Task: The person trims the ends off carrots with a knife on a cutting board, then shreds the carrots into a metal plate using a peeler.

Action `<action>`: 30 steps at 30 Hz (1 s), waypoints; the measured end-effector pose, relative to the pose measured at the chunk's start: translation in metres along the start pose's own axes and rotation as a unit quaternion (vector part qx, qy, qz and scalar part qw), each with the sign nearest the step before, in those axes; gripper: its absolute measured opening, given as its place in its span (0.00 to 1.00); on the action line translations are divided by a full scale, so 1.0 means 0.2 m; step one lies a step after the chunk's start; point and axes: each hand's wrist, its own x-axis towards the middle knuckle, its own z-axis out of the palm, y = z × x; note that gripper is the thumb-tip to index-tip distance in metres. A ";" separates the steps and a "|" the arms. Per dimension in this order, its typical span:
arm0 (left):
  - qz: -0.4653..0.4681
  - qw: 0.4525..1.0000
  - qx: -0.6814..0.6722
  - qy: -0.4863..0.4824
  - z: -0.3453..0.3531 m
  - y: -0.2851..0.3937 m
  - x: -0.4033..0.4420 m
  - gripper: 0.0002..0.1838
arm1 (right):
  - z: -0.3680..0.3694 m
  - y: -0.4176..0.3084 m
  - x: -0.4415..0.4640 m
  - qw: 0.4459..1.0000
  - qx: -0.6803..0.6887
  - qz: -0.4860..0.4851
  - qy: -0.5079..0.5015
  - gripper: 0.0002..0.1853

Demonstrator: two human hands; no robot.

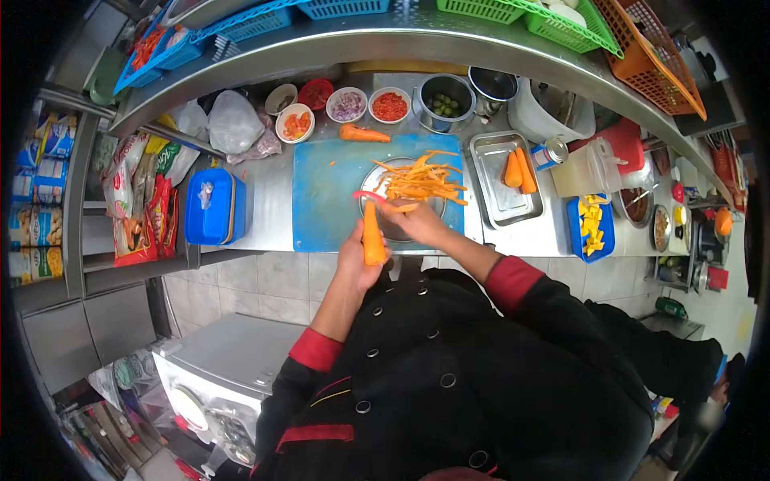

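My left hand point(355, 263) is wrapped around a peeled-looking carrot point(373, 239), which it holds tilted at the front edge of the blue cutting board point(321, 196). In my right hand point(421, 223) is a red peeler point(368, 195), its head at the upper end of that carrot. Long orange carrot peels point(421, 178) are heaped on a round metal dish point(370, 178) just beyond my hands, some spilling over its rim. Another carrot point(365, 133) lies across the far side of the board. To the right, a metal tray point(488, 204) has carrots point(520, 171) in it.
Bowls of chopped red pieces point(390, 105) and chopped onion point(347, 105) stand behind the board, beside a metal pot point(443, 103). A blue container point(215, 207) sits left. Yellow pieces fill a blue tub point(591, 228) at right. A steel shelf point(361, 56) overhangs the counter.
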 end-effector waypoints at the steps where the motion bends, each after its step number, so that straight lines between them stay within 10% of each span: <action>1: -0.015 1.000 0.000 -0.001 0.03 -0.01 -0.05 0.18 | 0.03 0.07 0.05 0.999 -0.021 -0.010 0.034 0.23; 10: 0.096 0.952 0.283 -0.063 0.37 -0.01 -0.09 0.26 | 0.03 0.00 -0.19 0.955 0.156 0.238 -0.086 0.25; 13: 0.136 0.827 0.525 -0.146 0.46 -0.11 0.09 0.32 | 0.05 0.05 -0.28 0.954 0.200 0.207 -0.079 0.20; 20: 0.048 0.782 0.590 -0.193 0.77 -0.48 0.48 0.36 | -0.09 0.08 -0.49 0.937 0.252 0.232 -0.065 0.24; 25: 0.273 0.693 0.639 -0.191 0.70 -0.20 0.65 0.29 | -0.20 0.12 -0.63 0.887 0.329 0.322 0.024 0.31; 30: 0.435 0.373 0.813 -0.104 0.51 0.52 0.91 0.17 | -0.27 0.10 -0.74 0.866 0.372 0.321 0.095 0.30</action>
